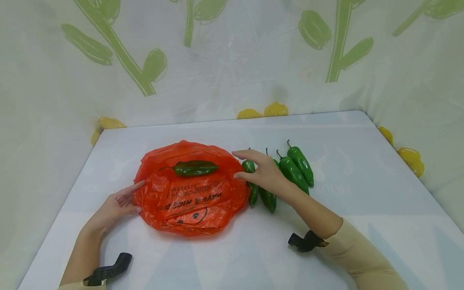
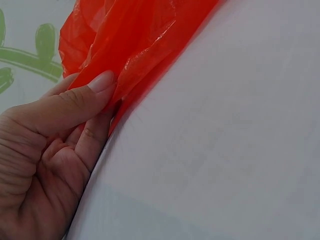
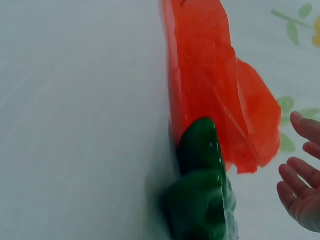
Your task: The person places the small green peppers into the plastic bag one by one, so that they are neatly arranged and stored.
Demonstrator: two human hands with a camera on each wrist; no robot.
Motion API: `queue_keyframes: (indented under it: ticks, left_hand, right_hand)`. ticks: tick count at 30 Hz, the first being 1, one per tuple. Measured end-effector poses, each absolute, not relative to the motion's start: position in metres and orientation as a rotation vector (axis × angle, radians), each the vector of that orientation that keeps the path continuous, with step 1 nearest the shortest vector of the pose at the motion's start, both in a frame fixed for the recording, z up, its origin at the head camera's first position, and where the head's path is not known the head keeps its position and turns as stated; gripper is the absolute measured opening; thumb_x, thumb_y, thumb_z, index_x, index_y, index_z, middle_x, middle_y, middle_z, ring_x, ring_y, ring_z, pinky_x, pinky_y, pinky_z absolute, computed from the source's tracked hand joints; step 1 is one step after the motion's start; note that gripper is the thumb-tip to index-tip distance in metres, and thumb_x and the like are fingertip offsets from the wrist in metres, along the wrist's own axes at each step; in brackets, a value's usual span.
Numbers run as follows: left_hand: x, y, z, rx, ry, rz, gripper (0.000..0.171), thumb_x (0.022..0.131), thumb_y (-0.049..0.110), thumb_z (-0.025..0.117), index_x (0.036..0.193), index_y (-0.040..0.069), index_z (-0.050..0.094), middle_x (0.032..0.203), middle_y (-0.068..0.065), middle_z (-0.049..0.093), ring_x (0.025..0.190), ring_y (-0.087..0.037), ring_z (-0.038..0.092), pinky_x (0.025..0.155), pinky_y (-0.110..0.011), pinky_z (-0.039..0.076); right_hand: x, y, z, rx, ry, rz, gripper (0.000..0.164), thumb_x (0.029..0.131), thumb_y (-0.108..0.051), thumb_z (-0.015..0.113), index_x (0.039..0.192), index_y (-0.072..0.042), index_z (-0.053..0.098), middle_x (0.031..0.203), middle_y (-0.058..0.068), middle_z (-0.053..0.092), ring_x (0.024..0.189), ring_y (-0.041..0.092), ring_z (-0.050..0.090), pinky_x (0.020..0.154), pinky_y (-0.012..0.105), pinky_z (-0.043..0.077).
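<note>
A red plastic bag (image 1: 156, 205) with dark printing lies spread on the table, and one long green chili pepper (image 1: 195, 168) rests on top of it. At the bag's left edge my left hand (image 1: 112, 207) pinches the thin plastic between thumb and fingers, as the left wrist view of the hand (image 2: 65, 120) also shows. My right hand (image 1: 266, 171) hovers by the bag's right edge, thumb and fingers apart with nothing held. Beneath and beside it lie several more green chili peppers (image 1: 300, 165), some partly hidden by the hand. In the right wrist view, the right hand's fingers (image 3: 297, 175) are spread.
The white table (image 1: 232, 262) has faint pale patterns. Behind it hangs a pale curtain (image 1: 246, 72) with green plants and yellow shapes. A dark wrist-worn camera mount sits on each forearm, the left mount (image 1: 110, 270) and the right mount (image 1: 306, 241).
</note>
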State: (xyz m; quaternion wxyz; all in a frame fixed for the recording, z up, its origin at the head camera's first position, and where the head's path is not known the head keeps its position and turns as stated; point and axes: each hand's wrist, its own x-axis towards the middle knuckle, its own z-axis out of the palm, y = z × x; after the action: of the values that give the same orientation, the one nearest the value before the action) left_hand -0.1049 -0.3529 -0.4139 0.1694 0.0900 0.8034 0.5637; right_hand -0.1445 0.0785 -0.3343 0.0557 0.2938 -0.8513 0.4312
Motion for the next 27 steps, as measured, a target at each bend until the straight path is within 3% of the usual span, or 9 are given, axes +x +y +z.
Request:
queue_keyframes:
  ticks: [7, 27]
  left_hand:
    - [-0.105, -0.353, -0.414, 0.235, 2.301, 1.585, 0.069, 0.086, 0.013, 0.067, 0.147, 0.012, 0.035, 0.141, 0.018, 0.041, 0.115, 0.021, 0.034, 0.088, -0.011, 0.043]
    - [-0.105, -0.353, -0.415, 0.304, 2.271, 1.643, 0.067, 0.086, 0.007, 0.066, 0.146, 0.008, 0.035, 0.131, 0.031, 0.042, 0.116, 0.024, 0.034, 0.088, -0.007, 0.041]
  right_hand:
    - [-0.145, 0.101, -0.337, 0.789, -2.585, 1.273, 0.058, 0.072, -0.011, 0.081, 0.125, -0.003, 0.060, 0.124, 0.013, 0.061, 0.115, 0.028, 0.057, 0.093, 0.046, 0.048]
    - [-0.143, 0.168, -0.342, 0.498, -2.676, 1.178, 0.062, 0.073, -0.008, 0.080, 0.129, -0.001, 0.055, 0.131, 0.017, 0.055, 0.125, 0.033, 0.048, 0.102, 0.048, 0.040]
